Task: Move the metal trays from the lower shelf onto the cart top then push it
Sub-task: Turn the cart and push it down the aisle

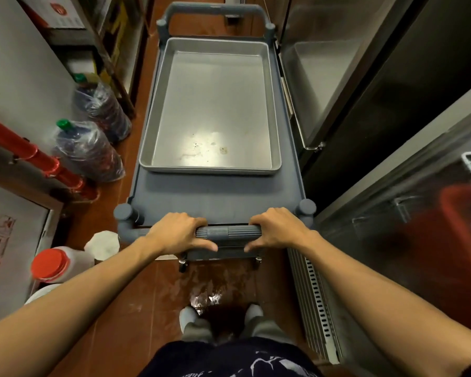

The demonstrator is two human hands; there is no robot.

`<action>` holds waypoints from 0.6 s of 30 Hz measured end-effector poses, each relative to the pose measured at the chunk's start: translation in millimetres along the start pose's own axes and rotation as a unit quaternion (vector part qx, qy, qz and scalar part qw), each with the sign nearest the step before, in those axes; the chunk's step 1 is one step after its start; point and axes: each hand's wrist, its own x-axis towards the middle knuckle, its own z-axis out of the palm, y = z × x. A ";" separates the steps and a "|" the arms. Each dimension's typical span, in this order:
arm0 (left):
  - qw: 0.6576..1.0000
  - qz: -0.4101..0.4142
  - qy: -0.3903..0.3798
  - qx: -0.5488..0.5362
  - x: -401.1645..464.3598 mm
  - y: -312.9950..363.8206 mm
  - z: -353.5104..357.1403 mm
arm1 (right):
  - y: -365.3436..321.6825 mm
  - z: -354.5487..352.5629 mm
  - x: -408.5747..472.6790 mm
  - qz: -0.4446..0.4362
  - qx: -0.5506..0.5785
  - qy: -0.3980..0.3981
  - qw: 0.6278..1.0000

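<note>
A grey plastic cart (218, 195) stands in front of me in a narrow aisle. On its top lies a stack of shallow metal trays (214, 112), the upper one empty with a few stains near its front. My left hand (181, 232) grips the left part of the near cart handle (227, 232). My right hand (276, 228) grips the right part of the same handle. The cart's lower shelf is hidden under the top.
Steel fridge doors (365, 104) line the right side. On the left stand two wrapped bottles (90, 148), a red pipe (25, 151), a red-capped jug (52, 265) and shelving (106, 44). The brown tiled floor (201, 289) is wet near my feet.
</note>
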 end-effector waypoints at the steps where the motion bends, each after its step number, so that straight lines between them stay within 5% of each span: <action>1: 0.999 -0.011 0.041 -0.011 3.1 -4.2 0.5 | 2.8 -1.8 4.8 0.008 0.008 0.023 1.000; 6: 0.984 -0.046 0.154 -0.080 36.0 -23.5 -9.3 | 15.8 -15.0 38.4 0.076 0.045 0.119 0.989; 18: 0.985 -0.100 0.126 -0.060 120.9 -94.4 -41.1 | 51.9 -43.9 140.8 0.184 -0.031 0.119 0.975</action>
